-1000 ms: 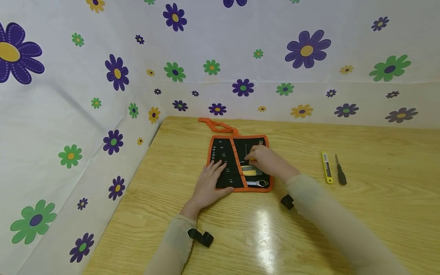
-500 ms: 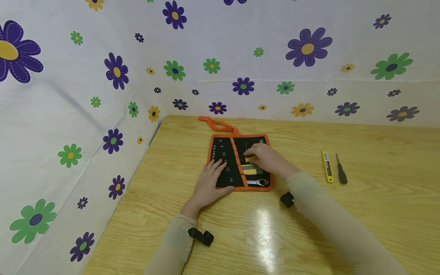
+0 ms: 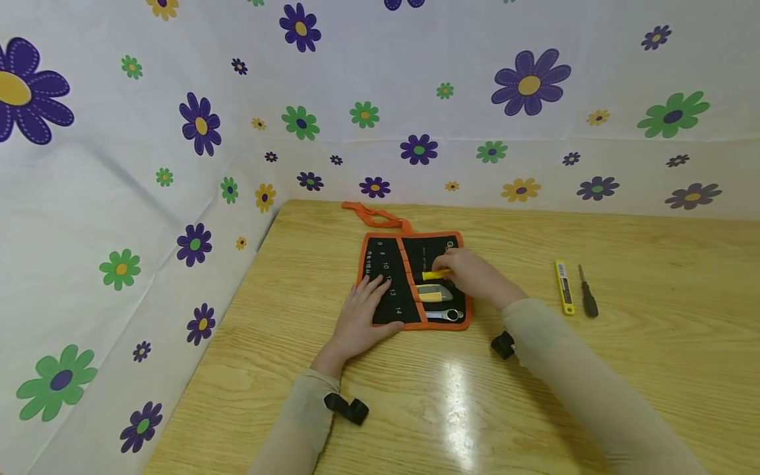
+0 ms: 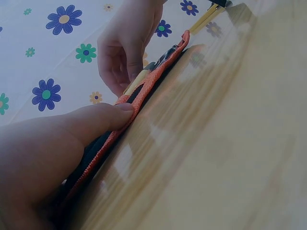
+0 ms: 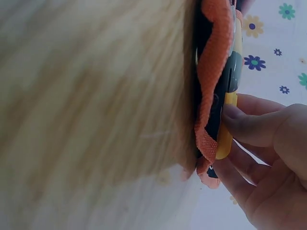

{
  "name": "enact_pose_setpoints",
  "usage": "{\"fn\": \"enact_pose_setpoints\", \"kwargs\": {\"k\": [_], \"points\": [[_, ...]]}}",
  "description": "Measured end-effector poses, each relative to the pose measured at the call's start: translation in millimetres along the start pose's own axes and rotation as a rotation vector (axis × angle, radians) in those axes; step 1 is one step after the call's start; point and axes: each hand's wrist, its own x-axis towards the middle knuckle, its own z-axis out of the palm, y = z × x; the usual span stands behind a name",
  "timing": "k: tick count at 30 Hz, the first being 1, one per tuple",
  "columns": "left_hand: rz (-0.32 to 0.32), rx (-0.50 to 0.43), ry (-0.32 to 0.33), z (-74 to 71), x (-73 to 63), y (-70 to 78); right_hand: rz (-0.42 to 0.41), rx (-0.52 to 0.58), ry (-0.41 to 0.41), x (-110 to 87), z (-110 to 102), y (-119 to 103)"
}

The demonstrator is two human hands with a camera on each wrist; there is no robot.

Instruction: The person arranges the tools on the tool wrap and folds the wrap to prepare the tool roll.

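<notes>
A black tool pouch (image 3: pixel 392 260) with orange edging lies spread on the table, numbers printed on its left panel. My left hand (image 3: pixel 362 316) rests flat on that panel, fingers spread, thumb along the front edge. My right hand (image 3: pixel 472 274) pinches the yellow handle of a screwdriver (image 3: pixel 435 275) between thumb and fingers; its shaft is hidden in a pocket. In the right wrist view the thumb presses on the yellow handle (image 5: pixel 226 129). Below it, a utility knife (image 3: pixel 433 293) and a ring-ended wrench (image 3: pixel 445 315) sit in neighbouring pockets.
Right of the pouch, a yellow utility knife (image 3: pixel 565 288) and a black-handled screwdriver (image 3: pixel 588 297) lie on the wooden table (image 3: pixel 665 330). An orange strap (image 3: pixel 374 216) trails behind the pouch. Flower-printed sheeting (image 3: pixel 451 119) rises along the back and left.
The screwdriver's thin shaft, faintly visible earlier, is now inside the pocket. My right hand has shifted slightly right along the handle, baring more yellow. My left hand stays put.
</notes>
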Motion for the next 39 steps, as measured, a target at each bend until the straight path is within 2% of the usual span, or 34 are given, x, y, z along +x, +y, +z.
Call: {"fn": "enact_pose_setpoints", "kwargs": {"k": [5, 10, 20, 23, 29, 34, 39], "points": [[-0.001, 0.023, -0.004, 1.4, 0.2, -1.2, -0.007, -0.018, -0.012, 1.7, 2, -3], [-0.005, 0.014, -0.004, 1.7, 0.2, -0.9, 0.020, -0.028, -0.054, 5.0, 3, -8], [-0.008, 0.004, -0.003, -0.4, -0.6, -0.6, 0.029, -0.028, -0.083, 11.8, 2, -22], [0.001, 0.009, -0.002, 0.3, -0.4, -0.8, 0.025, 0.015, -0.078, 8.3, -2, -18], [-0.002, 0.007, -0.017, 1.1, 0.4, 0.5, 0.074, 0.081, -0.034, -2.1, -7, -4], [-0.005, 0.001, -0.016, 0.4, 0.3, 0.8, 0.051, 0.056, -0.020, -1.1, -7, -3], [0.006, -0.002, -0.010, 1.6, 0.3, -0.6, 0.071, 0.022, -0.028, 2.9, -4, -7]]}}
